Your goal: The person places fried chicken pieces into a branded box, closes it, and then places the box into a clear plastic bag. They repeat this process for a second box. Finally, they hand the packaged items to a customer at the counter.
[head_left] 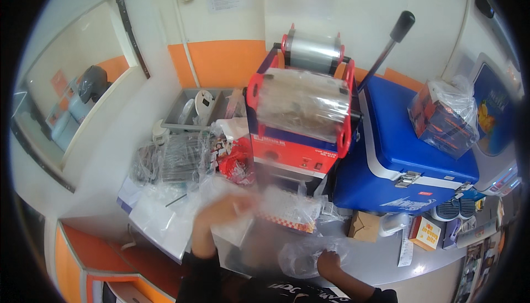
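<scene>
My left hand (234,208) is raised over the left part of the counter, smeared by motion, so its fingers cannot be read. Around it lie crumpled clear plastic bags (160,206) and a heap of red packets (234,159). Close to the counter's front edge, my right hand (329,262) is closed on the side of a thin clear plastic bag (298,256). The bag looks loose and crumpled; whether anything is inside cannot be made out.
A red cup sealing machine (295,156) with film rolls and a long lever (381,54) stands ahead. Right of it is a blue cooler box (403,137) carrying a wrapped carton (444,115). A brown paper box (363,227) and grey divided tray (190,107) share the counter.
</scene>
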`<state>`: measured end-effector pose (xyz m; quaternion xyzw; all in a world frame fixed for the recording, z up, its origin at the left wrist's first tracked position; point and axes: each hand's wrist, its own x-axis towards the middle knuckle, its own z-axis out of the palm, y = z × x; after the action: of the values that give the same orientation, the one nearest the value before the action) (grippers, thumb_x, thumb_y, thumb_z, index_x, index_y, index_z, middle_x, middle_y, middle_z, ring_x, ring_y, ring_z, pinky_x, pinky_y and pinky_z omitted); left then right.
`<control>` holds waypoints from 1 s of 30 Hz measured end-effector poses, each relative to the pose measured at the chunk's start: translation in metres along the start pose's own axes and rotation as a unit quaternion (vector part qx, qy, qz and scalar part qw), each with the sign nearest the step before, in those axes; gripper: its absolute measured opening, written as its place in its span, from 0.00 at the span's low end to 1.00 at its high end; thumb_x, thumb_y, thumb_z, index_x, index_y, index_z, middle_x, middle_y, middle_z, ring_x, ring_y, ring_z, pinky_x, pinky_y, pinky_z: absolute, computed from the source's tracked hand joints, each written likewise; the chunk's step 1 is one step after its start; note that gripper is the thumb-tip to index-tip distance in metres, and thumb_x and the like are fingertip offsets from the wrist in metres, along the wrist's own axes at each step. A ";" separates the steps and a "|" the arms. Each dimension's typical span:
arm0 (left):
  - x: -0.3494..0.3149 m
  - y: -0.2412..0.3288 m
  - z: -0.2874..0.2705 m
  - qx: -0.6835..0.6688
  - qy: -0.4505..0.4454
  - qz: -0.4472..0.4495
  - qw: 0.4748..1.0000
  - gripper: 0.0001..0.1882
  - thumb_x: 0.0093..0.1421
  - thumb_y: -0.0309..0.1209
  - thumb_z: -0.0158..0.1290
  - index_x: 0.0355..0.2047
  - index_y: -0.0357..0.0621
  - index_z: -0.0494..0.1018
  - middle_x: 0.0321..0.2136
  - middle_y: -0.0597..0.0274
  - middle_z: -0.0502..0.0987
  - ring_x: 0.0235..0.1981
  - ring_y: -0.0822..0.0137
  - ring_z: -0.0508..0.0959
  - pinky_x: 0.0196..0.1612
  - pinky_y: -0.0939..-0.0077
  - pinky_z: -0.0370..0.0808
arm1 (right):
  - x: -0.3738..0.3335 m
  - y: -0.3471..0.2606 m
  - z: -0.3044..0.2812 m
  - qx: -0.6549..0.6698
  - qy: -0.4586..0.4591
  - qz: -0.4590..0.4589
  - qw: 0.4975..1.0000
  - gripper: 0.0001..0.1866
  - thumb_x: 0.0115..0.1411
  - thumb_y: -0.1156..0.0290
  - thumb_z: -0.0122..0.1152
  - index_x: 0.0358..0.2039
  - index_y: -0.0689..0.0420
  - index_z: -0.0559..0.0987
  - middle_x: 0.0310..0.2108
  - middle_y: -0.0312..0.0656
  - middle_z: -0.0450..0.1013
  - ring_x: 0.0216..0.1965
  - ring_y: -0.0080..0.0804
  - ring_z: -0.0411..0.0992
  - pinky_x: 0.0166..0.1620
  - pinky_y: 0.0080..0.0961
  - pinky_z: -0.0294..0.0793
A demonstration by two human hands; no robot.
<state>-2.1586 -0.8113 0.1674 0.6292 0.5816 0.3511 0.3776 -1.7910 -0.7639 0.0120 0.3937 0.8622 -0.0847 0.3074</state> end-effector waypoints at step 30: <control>0.011 0.066 0.033 -0.063 -0.259 0.111 0.957 0.15 0.67 0.35 0.45 0.49 0.39 0.69 0.45 0.51 0.74 0.53 0.56 0.71 0.60 0.66 0.62 | -0.085 -0.043 -0.142 0.619 0.414 -0.161 0.648 0.12 0.57 0.71 0.58 0.39 0.65 0.78 0.35 0.54 0.76 0.39 0.45 0.75 0.45 0.35 0.72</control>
<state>-2.0983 -0.8051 0.2106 0.7344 0.3670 0.2517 0.5124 -1.8455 -0.7906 0.1715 0.3413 0.6966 -0.4755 -0.4150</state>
